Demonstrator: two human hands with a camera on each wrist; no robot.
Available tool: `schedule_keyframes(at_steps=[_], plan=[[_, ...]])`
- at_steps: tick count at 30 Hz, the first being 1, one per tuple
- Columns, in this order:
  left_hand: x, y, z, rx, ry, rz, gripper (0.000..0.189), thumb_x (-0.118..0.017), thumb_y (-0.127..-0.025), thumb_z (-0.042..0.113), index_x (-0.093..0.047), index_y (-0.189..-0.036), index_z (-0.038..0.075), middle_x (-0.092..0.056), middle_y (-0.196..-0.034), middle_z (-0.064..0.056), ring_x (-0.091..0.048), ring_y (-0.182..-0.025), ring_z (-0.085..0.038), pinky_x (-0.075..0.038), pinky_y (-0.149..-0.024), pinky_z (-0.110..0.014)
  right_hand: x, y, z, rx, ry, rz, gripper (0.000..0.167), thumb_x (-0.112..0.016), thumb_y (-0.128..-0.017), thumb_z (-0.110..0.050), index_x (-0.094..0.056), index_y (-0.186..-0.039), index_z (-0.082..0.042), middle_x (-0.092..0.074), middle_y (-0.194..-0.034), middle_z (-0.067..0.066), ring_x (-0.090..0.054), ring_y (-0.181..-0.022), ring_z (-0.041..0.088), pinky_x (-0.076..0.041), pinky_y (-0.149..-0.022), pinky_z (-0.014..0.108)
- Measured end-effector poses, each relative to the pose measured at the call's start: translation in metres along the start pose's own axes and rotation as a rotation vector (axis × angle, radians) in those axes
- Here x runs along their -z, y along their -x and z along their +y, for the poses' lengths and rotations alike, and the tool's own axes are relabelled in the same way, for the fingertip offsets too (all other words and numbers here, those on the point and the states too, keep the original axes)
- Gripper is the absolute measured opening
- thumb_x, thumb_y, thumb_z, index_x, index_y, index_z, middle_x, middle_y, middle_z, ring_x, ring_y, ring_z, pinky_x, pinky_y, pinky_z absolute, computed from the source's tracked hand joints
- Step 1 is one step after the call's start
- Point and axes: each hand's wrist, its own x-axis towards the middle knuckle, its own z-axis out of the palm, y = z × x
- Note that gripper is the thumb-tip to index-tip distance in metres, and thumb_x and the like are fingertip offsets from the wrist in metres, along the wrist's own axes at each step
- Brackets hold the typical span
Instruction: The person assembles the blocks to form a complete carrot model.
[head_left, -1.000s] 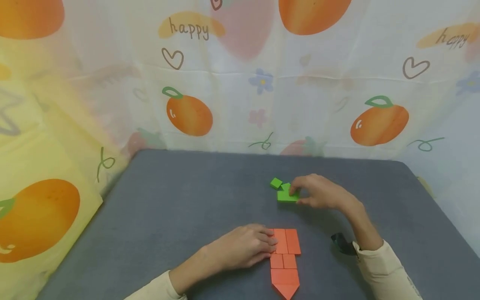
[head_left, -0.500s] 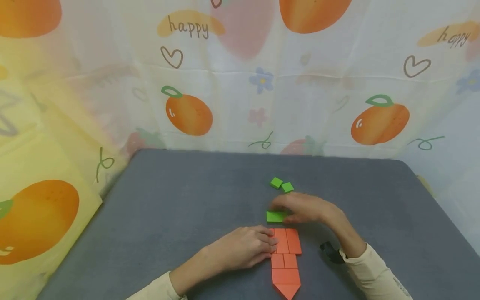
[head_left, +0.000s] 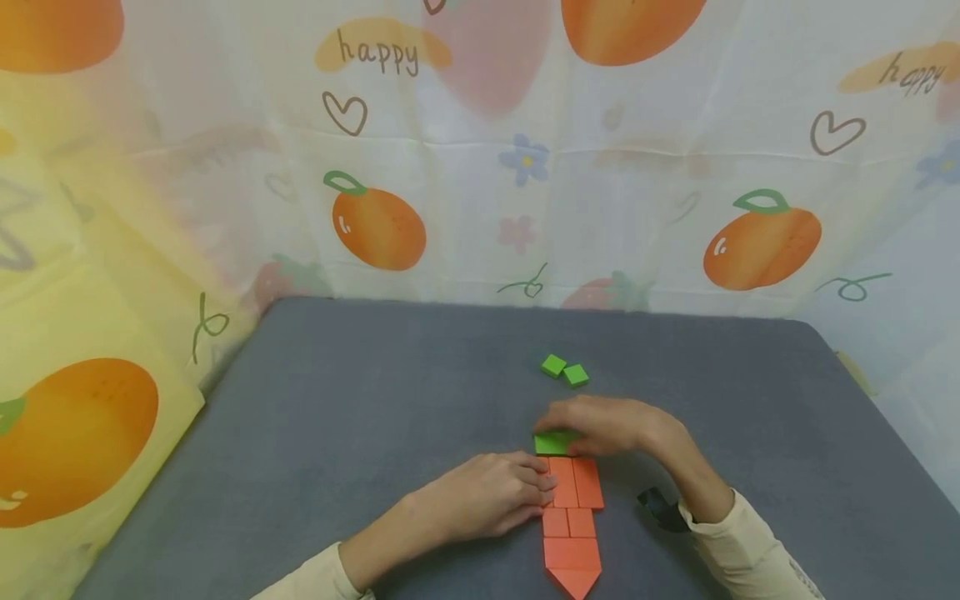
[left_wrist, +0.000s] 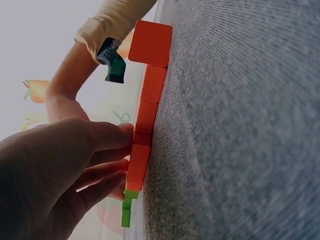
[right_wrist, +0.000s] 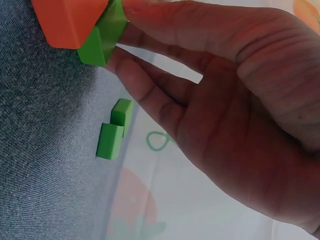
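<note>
My right hand [head_left: 611,425] pinches a green rectangular building block [head_left: 551,444] between thumb and fingers, at the far end of a flat shape of orange blocks [head_left: 572,552]. In the right wrist view the green block [right_wrist: 106,37] lies right against an orange block [right_wrist: 70,22]. My left hand [head_left: 491,496] rests its fingertips on the left side of the orange shape, covering part of its far-left blocks. The left wrist view shows its thumb and fingers along the edge of an orange block [left_wrist: 139,167]. The shape narrows in the middle and ends in a triangle near me.
Two small green square blocks [head_left: 553,365] lie touching farther back on the grey table [head_left: 375,383]. A dark wrist camera [head_left: 662,508] sits beside the right cuff. A fruit-printed cloth [head_left: 450,167] hangs behind the table.
My right hand has brought the green rectangular block from beside the small green blocks toward me, up to the orange shape's far edge. My left hand has stayed in place.
</note>
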Motion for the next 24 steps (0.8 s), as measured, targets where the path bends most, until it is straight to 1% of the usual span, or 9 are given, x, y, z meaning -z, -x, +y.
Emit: schedule_keyframes(at_steps=[4,8,11,16,21,24], plan=[[-0.001,0.000,0.000,0.004,-0.001,0.002,0.023,-0.068,-0.103,0.028,-0.079,-0.123,0.022,-0.074,-0.131,0.009,-0.062,-0.134,-0.008,-0.053,-0.110,-0.024,0.000,0.001,-0.001,0.005,-0.019,-0.014,0.041,-0.065,-0.099,0.002,-0.064,-0.139,-0.005,-0.068,-0.137,0.008,-0.065,-0.127,0.025,-0.056,-0.106,0.042],[-0.002,0.000,0.000,0.002,0.003,0.006,0.023,-0.068,-0.103,0.028,-0.079,-0.123,0.021,-0.074,-0.131,0.009,-0.062,-0.133,-0.008,-0.053,-0.110,-0.024,0.000,0.002,-0.004,-0.003,-0.042,-0.038,0.040,-0.060,-0.101,0.001,-0.062,-0.141,-0.004,-0.066,-0.139,0.010,-0.063,-0.129,0.027,-0.054,-0.108,0.043],[-0.002,0.000,0.000,0.003,0.006,0.010,0.023,-0.068,-0.103,0.028,-0.079,-0.122,0.022,-0.075,-0.131,0.010,-0.062,-0.133,-0.008,-0.053,-0.109,-0.024,0.001,0.002,-0.007,-0.011,-0.047,-0.049,0.040,-0.057,-0.102,0.001,-0.061,-0.141,-0.004,-0.065,-0.139,0.010,-0.062,-0.128,0.026,-0.054,-0.108,0.042],[-0.002,0.000,-0.001,0.003,-0.004,0.012,0.023,-0.069,-0.103,0.028,-0.080,-0.122,0.022,-0.075,-0.131,0.010,-0.062,-0.133,-0.007,-0.053,-0.109,-0.024,0.002,0.003,-0.010,-0.025,-0.040,-0.062,0.040,-0.057,-0.102,0.002,-0.062,-0.141,-0.006,-0.064,-0.138,0.009,-0.062,-0.126,0.024,-0.055,-0.106,0.040],[-0.002,0.000,0.000,0.006,-0.003,0.008,0.023,-0.069,-0.103,0.028,-0.079,-0.122,0.022,-0.075,-0.131,0.010,-0.063,-0.133,-0.007,-0.053,-0.109,-0.024,0.002,0.004,-0.010,-0.043,-0.056,-0.065,0.041,-0.057,-0.102,0.003,-0.061,-0.142,-0.007,-0.063,-0.141,0.009,-0.060,-0.131,0.026,-0.052,-0.110,0.044],[-0.002,0.000,0.000,0.009,0.005,0.003,0.023,-0.069,-0.103,0.027,-0.079,-0.123,0.022,-0.074,-0.131,0.010,-0.063,-0.133,-0.007,-0.053,-0.110,-0.024,0.002,0.005,-0.010,-0.046,-0.051,-0.061,0.042,-0.057,-0.101,0.005,-0.060,-0.142,-0.007,-0.063,-0.142,0.008,-0.060,-0.133,0.026,-0.052,-0.111,0.044]])
